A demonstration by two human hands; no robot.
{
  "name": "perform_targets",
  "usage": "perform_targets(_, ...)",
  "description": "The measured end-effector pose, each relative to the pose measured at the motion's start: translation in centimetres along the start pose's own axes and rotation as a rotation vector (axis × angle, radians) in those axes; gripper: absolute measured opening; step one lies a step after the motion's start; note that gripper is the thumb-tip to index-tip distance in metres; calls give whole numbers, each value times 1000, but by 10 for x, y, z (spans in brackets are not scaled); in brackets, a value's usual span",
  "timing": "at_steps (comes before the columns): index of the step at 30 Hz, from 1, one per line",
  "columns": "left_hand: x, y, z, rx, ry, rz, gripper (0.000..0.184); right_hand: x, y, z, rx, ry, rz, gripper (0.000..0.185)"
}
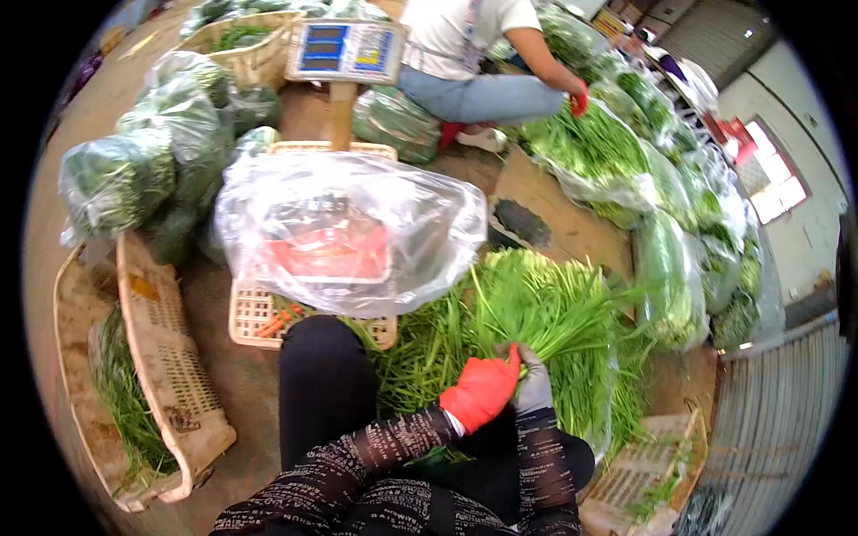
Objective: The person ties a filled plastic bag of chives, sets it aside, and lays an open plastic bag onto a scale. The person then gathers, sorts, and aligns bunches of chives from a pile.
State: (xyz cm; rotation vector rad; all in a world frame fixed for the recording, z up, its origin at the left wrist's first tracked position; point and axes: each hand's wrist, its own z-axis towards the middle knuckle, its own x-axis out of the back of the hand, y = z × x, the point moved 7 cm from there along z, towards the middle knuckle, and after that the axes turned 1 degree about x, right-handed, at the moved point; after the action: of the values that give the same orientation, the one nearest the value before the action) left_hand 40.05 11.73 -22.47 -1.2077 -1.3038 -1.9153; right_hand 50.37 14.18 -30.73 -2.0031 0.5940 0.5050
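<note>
My left hand (481, 393), in a red glove, is closed at the stem end of a bunch of long-stemmed leafy greens (541, 308). My right hand (534, 380), in a grey glove, is closed around the same stems, touching the left. The leaves fan out upward and to the right. Under and around both hands spreads a heap of loose greens (420, 362), its right part on clear plastic. A clear plastic bag (429, 228) lies over the scale's platform in front of me, with something red showing through it.
A scale display (347, 51) stands on a post beyond the bag. Plastic crates stand left (170, 357) and lower right (639, 473). Bagged vegetables (116, 183) are piled at left, with more bags (670, 286) lined along the right. A co-worker (483, 80) sits ahead, red-gloved hand at other greens.
</note>
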Motion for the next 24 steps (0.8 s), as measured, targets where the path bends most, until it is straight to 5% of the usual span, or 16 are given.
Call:
perform_targets(3,86,-13,-11,-92,105,-319,62,-72,-39,-1,265,-68,-200,18)
perform_targets(5,154,-38,-29,-85,325,-487,81,-106,-63,3,308,-114,56,22)
perform_targets(9,235,-157,-105,374,955,-308,82,-221,-97,-21,447,-427,177,30)
perform_targets(11,239,-236,-145,564,1173,-236,82,-274,-92,-27,502,-640,-4,34)
perform_targets(15,194,-366,-177,966,1197,-472,83,-359,-41,1,605,-682,-668,18)
perform_targets(17,174,-404,-161,908,1048,-834,71,-369,16,50,529,-786,-920,23)
perform_targets(18,164,-412,-151,877,1034,-1297,56,-376,41,70,519,-838,-1025,26)
perform_targets(20,165,-448,-148,534,999,-1474,36,-381,75,102,633,-936,-1296,34)
perform_targets(22,175,-462,-153,305,909,-1572,34,-359,104,141,631,-988,-1691,38)
perform_targets(24,217,-451,-159,551,1072,-1153,25,-343,100,154,543,-1007,-1878,39)
